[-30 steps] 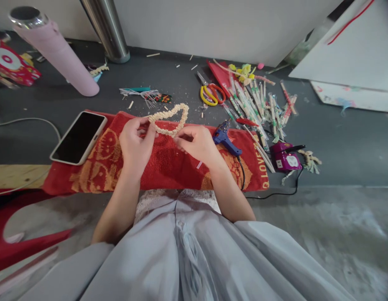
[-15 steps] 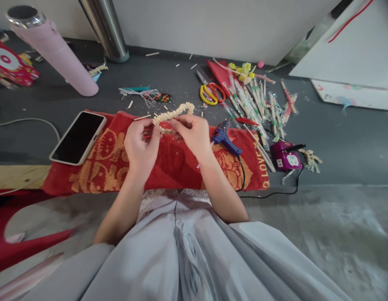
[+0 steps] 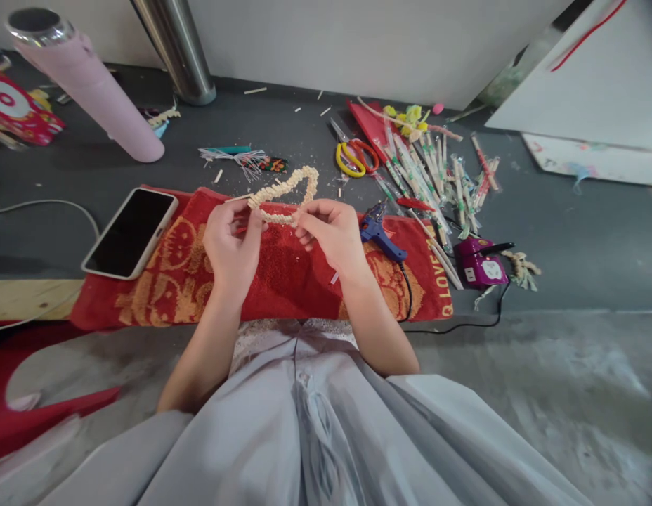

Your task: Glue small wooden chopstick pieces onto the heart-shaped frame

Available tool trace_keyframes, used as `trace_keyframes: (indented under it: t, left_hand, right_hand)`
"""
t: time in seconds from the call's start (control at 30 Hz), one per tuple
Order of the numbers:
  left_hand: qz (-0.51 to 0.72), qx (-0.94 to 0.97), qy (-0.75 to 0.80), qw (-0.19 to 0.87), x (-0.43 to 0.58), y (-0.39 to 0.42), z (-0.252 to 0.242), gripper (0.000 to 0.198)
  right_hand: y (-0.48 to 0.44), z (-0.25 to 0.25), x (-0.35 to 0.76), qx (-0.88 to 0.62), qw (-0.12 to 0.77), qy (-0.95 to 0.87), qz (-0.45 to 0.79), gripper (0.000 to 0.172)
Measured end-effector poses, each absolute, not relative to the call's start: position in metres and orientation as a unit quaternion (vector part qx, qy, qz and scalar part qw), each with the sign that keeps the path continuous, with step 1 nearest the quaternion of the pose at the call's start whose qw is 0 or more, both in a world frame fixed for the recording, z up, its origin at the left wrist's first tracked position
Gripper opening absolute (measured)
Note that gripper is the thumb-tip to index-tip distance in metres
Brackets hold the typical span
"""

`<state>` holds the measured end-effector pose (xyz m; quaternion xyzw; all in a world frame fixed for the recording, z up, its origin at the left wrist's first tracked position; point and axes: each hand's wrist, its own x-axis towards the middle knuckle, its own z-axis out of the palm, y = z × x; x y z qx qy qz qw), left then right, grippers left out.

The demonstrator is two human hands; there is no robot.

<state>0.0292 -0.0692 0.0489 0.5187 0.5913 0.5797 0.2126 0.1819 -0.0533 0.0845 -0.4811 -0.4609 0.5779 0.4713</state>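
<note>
pale, plain wall (image 3: 326,53) closes off the back of a dark grey worktop (image 3: 561,235) strewn with small pale scraps, seen from the head camera, the only view. along its near edge lies a red terry towel with orange figures (image 3: 299,292).

above the towel's far edge, a cream-coloured, knobbly twisted loop (image 3: 285,187) hangs between both hands. the left hand (image 3: 228,242) has its fingers and thumb pinched on the loop's left end; the right hand (image 3: 334,235) pinches its lower right part, fingers curled close. what sits under the right fingertips is hidden.

just beyond the right hand, a blue plastic glue gun (image 3: 377,232) lies on the towel, apart from the loop. farther off on the worktop are scissors with yellow and orange handles (image 3: 352,156) and a heap of slim sticks in clear wrappers (image 3: 421,172). at the left, a white-edged phone with a dark screen (image 3: 131,233) rests on the towel's end.

the step in hand seems to be shaping or adjusting the loop. the next move likely calls for a light, steady pinch on both sides, so the twist keeps its form.
</note>
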Motion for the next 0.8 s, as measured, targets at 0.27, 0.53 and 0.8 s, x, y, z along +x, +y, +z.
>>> trace_keyframes:
  t: [0.27,0.53,0.8]
  left_hand:
    - [0.632,0.447,0.554,0.305,0.015,-0.063,0.049,0.025]
    - [0.62,0.403,0.535,0.41,0.004,-0.065,0.058,0.028]
    - [0.567,0.52,0.561,0.307,-0.004,-0.074,0.066,0.022]
  right_hand:
    - [-0.028,0.077,0.231,-0.511,0.57,-0.441,0.47,0.015]
    - [0.006,0.062,0.249,-0.567,0.47,-0.534,0.414,0.034]
    - [0.01,0.088,0.234,-0.427,0.422,-0.639,0.481,0.013]
